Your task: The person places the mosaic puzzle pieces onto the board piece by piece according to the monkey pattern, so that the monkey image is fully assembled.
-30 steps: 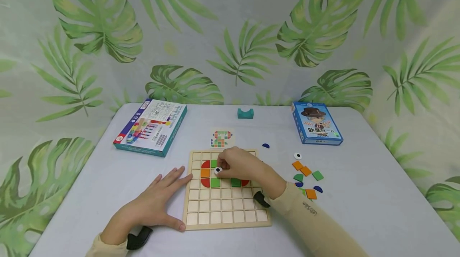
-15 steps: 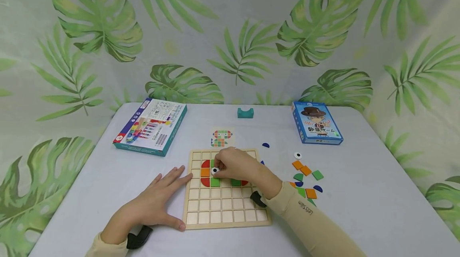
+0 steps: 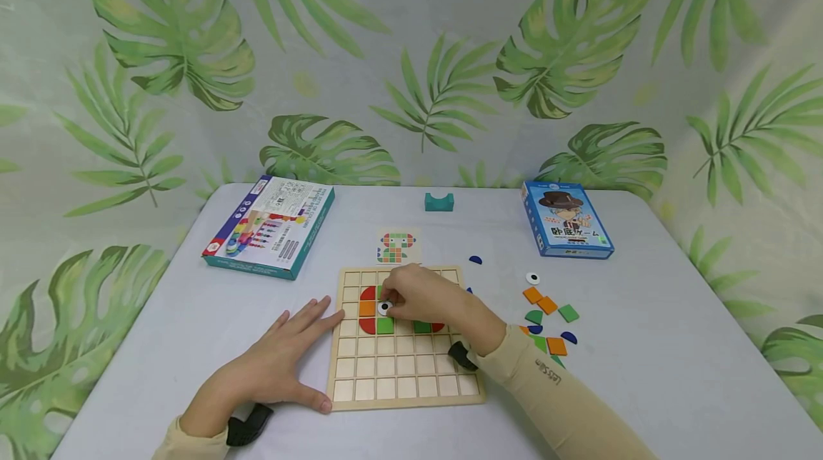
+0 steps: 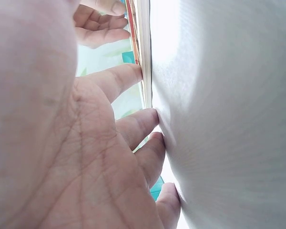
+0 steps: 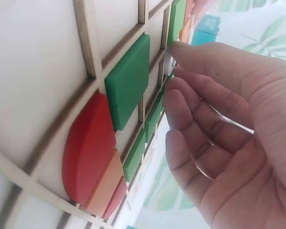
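Note:
My right hand (image 3: 421, 296) pinches a white round eye piece (image 3: 384, 308) with a black centre between thumb and fingertips. It sits at a cell of the wooden grid board (image 3: 408, 404), right of an orange square (image 3: 366, 309) and above a green square (image 3: 385, 326). Red rounded pieces (image 3: 367, 326) lie at both ends of the coloured rows, and my right hand hides part of the middle. The right wrist view shows the thumb and a finger at the white piece (image 5: 170, 65), beyond a green square (image 5: 127, 81). My left hand (image 3: 283, 356) lies spread, thumb and index finger touching the board's left edge.
A pattern card (image 3: 398, 248) lies behind the board. Loose orange squares (image 3: 556, 346), blue half-rounds (image 3: 569, 338), green pieces (image 3: 569, 313) and another eye piece (image 3: 532, 278) are to the right. Farther back stand a white-and-teal box (image 3: 270, 226), a teal block (image 3: 439, 203) and a blue box (image 3: 568, 221).
My right hand has moved slightly left with the eye piece, which now sits beside the orange square. My left hand has stayed put.

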`<state>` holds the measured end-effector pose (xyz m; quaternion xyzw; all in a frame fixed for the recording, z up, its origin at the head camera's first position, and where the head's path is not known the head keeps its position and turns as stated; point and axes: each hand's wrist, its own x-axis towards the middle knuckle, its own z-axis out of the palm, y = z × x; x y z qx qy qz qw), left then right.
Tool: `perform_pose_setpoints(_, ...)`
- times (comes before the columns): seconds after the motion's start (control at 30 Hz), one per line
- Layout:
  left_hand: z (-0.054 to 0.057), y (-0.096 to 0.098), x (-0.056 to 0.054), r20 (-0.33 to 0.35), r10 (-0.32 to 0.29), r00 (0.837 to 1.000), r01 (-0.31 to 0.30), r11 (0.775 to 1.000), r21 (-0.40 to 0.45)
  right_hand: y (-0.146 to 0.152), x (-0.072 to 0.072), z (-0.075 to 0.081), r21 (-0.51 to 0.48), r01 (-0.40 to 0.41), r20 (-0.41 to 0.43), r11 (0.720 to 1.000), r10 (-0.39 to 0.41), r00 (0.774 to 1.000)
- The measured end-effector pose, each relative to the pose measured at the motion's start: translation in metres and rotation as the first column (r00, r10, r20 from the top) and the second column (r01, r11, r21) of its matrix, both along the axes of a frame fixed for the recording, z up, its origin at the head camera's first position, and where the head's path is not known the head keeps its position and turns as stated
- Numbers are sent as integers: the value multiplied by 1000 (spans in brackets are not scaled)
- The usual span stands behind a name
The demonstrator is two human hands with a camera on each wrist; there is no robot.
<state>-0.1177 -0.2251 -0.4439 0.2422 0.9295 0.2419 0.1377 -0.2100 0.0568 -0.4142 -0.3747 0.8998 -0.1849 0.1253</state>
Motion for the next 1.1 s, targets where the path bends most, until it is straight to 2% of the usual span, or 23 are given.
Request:
perform_pose_setpoints(0.3, 0, 0, 0, -18, -6, 1000, 6, 1000, 2, -1, 1, -1, 4, -2, -5, 1000, 2, 1000)
perform_pose_setpoints(0.67, -3, 0, 0, 11, 19, 1000, -19, 1000, -8, 6, 1, 1, -24, 7, 26, 1000, -6, 1000)
perform_pose_setpoints(0.77, -4, 0, 0, 4, 14, 1000, -14, 1000, -2, 18, -1, 3, -44, 31, 37, 999, -30, 999)
perform_pose_setpoints(0.87, -4, 0, -1, -6, 6, 1000, -6, 1000, 3, 35, -4, 5, -46, 88, 45, 995, -86, 995)
perform_pose_setpoints(1.1, -5, 0, -1, 3, 20, 1000, -20, 1000, -10, 93, -18, 13, -33, 229, 42, 973, -227, 973)
